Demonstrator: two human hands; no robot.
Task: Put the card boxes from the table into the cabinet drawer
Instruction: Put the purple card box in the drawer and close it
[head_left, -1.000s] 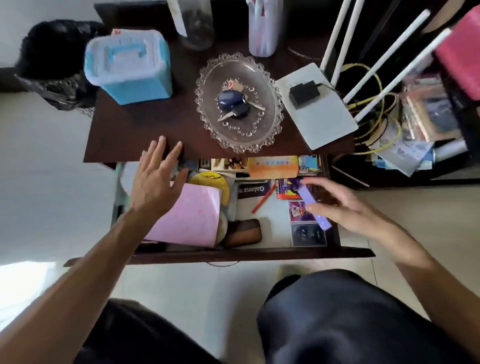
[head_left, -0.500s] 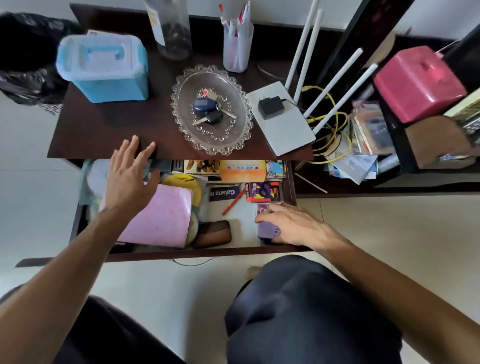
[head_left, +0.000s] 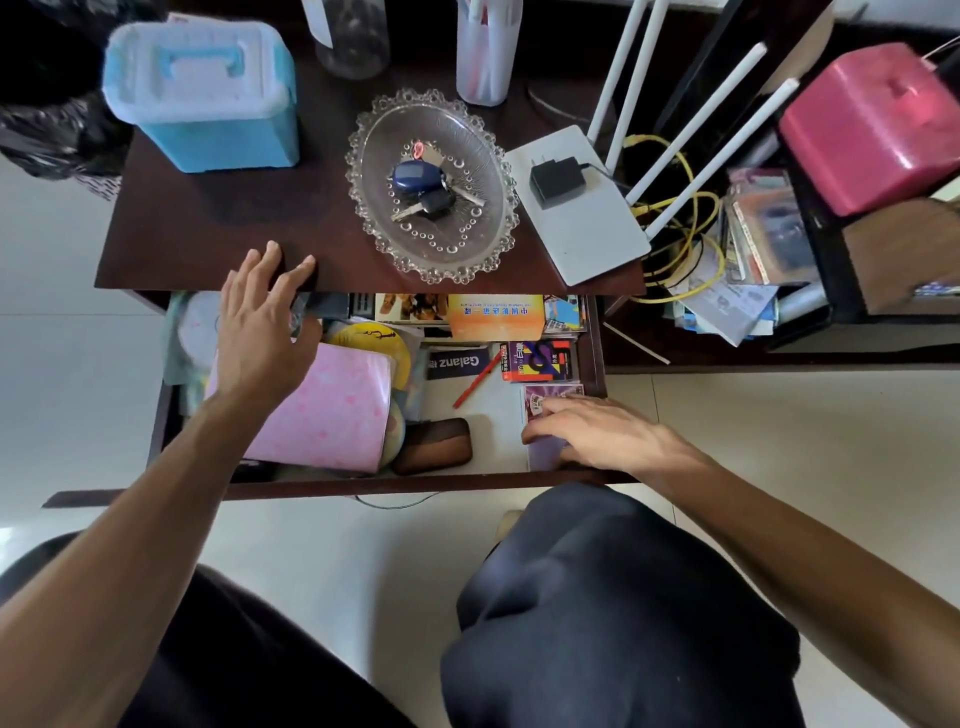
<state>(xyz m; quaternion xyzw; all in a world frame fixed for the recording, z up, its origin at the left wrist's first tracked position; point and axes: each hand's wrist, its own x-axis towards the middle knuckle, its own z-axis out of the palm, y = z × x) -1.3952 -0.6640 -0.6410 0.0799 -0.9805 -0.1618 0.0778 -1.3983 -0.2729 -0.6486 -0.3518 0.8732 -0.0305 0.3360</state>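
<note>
Right hand (head_left: 597, 434) has dropped from holding a purple card box up on edge to pressing it flat in the drawer's near right corner.

Left to right: the left hand (head_left: 260, 322) is open, fingers spread, gripping nothing; its fingertips rest on the front edge of the table (head_left: 208, 244) above the open drawer (head_left: 363, 486), likely for balance while the person leans in. Below it lies a pink pad (head_left: 327, 410), then a brown case (head_left: 434, 446), and a red pen (head_left: 477, 378) on the bare drawer floor. At the right, 2 card boxes sit in a column along the drawer wall: a colourful box (head_left: 540, 361) further back and the purple box (head_left: 545, 405) nearer, partly under the right hand. That hand lies palm down, fingers flat on the box, not curled round it, probably seating it square against the wall. No card boxes remain visible on the table.
</note>
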